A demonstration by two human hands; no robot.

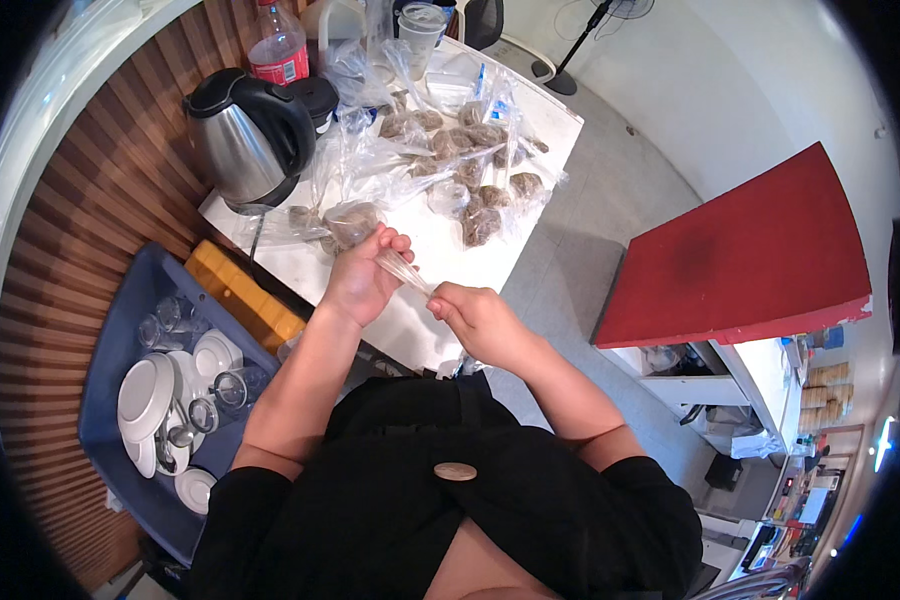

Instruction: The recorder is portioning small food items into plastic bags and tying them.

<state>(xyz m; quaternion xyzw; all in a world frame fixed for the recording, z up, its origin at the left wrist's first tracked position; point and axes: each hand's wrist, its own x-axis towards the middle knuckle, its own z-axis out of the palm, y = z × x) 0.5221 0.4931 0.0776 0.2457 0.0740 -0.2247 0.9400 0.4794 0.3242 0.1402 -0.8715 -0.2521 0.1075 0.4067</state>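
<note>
Between my two hands a clear plastic bag [405,271] is stretched and twisted into a narrow band. My left hand [367,270] grips it at the upper left, beside a brown-filled bag [351,222]; I cannot tell whether that is the same bag. My right hand [476,319] pinches the lower end between thumb and fingers. Past my hands, several knotted clear bags with brown granular contents [480,142] lie grouped on the white table [532,105]. More loose clear plastic [352,161] spreads to their left.
An electric kettle [244,142] stands at the table's left edge, near a red-labelled bottle [279,49] and a lidded plastic cup [422,34]. Below left, a blue tub [112,360] holds plates and glasses beside a yellow box [244,296]. A red panel [742,255] rises at right.
</note>
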